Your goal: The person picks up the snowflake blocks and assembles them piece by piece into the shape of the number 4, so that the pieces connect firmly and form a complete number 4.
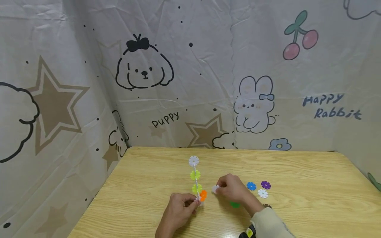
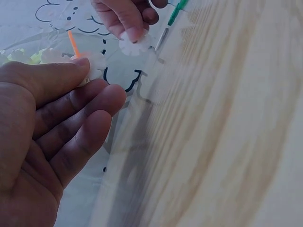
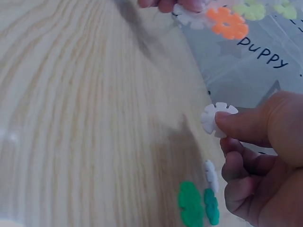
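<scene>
Disc chain (image 1: pixel 195 175) is over the table (image 1: pixel 119 198), its near end pinched btwn thumb & finger of L hand (image 1: pixel 181 209) — orange disc (image 1: pixel 203 195) sticks out right by the grip. R hand (image 1: pixel 233 189) pinches a loose white disc (image 3: pixel 211 118), apart from the chain. Blue disc (image 1: pixel 251 186), purple disc (image 1: pixel 266 185) & spare white disc (image 1: pixel 263 193) lie to the right — green disc (image 1: pixel 235 205) partly hidden by R wrist.

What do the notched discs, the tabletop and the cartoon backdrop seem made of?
Notched discs: probably smooth plastic, judging by their even colours and neat slots.
Tabletop: wood or wood-look laminate, slightly glossy; it shows grain and a faint sheen.
Backdrop: perhaps thin cloth or plastic sheeting, fairly matte; it creases.
</scene>
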`<action>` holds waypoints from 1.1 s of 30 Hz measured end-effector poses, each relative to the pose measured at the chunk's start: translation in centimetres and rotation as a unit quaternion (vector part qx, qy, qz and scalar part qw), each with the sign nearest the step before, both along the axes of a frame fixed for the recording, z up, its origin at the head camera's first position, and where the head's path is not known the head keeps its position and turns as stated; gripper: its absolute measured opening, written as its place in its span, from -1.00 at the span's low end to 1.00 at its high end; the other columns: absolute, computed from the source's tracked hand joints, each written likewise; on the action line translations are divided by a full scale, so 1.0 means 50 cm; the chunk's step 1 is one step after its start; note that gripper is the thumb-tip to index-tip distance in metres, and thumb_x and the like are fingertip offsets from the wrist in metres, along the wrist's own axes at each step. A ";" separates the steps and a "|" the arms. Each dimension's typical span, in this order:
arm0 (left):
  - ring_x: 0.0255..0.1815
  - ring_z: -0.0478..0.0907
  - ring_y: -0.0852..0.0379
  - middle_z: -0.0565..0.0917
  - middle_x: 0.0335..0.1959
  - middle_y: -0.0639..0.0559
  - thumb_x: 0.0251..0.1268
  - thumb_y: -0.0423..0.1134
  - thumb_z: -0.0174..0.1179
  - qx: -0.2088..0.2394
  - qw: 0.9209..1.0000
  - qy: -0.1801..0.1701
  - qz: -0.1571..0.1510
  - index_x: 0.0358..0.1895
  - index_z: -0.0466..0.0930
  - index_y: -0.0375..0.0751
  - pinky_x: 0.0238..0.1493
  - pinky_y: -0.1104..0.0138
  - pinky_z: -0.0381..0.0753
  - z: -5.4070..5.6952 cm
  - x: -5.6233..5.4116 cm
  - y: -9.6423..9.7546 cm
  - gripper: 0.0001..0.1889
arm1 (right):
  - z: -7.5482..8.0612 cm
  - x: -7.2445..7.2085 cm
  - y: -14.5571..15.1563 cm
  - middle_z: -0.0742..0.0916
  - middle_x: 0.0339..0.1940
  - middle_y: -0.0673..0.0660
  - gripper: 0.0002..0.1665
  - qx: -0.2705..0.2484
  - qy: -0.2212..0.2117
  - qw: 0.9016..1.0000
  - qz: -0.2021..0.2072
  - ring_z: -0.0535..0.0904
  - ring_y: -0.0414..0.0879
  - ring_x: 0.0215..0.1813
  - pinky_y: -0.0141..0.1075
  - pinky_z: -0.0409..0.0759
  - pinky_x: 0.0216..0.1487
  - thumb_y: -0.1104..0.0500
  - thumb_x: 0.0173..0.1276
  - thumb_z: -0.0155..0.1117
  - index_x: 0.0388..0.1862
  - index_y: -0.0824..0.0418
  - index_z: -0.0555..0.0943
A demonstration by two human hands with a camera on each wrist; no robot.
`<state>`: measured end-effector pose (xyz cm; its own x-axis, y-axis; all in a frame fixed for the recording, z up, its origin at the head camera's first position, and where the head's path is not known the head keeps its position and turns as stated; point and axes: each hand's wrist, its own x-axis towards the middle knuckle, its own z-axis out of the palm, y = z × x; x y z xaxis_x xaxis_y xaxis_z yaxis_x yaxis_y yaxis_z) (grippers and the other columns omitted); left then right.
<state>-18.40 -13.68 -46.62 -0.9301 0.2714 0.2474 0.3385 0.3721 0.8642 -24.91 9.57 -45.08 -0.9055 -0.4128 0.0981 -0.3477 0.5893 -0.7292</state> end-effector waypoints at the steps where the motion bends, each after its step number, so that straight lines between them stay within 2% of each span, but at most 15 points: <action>1: -0.59 0.62 0.16 0.68 -0.59 0.06 0.36 -0.26 0.31 -0.001 1.000 0.002 -0.001 -0.27 0.78 -0.28 -0.47 0.41 0.57 -0.001 0.000 0.001 -0.85 | 0.002 0.002 0.003 0.60 -0.54 -0.03 -0.85 -0.007 0.002 1.000 0.003 0.43 -0.12 -0.45 -0.30 0.44 -0.42 0.35 0.24 0.41 -0.50 0.21 0.65; 9: -0.59 0.60 0.19 0.67 -0.60 0.06 0.37 -0.27 0.31 -0.005 1.000 0.006 -0.010 -0.27 0.78 -0.31 -0.47 0.41 0.58 -0.003 -0.002 0.007 -0.84 | 0.021 0.015 0.021 0.62 -0.52 -0.02 -0.89 -0.051 -0.017 0.999 0.009 0.44 -0.12 -0.46 -0.31 0.43 -0.46 0.30 0.36 0.35 -0.40 0.21 0.68; 21: -0.58 0.62 0.17 0.70 -0.55 0.03 0.36 -0.31 0.30 0.003 1.000 0.001 -0.019 -0.27 0.78 -0.32 -0.45 0.40 0.60 0.000 -0.003 0.016 -0.86 | 0.058 0.038 0.022 0.61 -0.47 0.01 -0.88 -0.082 -0.031 0.996 0.031 0.44 -0.11 -0.41 -0.31 0.43 -0.43 0.28 0.42 0.30 -0.36 0.25 0.65; 33: -0.55 0.64 0.11 0.71 -0.51 0.01 0.36 -0.29 0.31 0.016 0.999 -0.015 -0.030 -0.25 0.78 -0.31 -0.46 0.40 0.61 0.005 -0.002 0.028 -0.86 | 0.070 0.048 0.023 0.63 -0.46 -0.03 -0.88 -0.069 -0.010 0.996 0.057 0.47 -0.13 -0.40 -0.31 0.45 -0.40 0.27 0.43 0.29 -0.36 0.19 0.67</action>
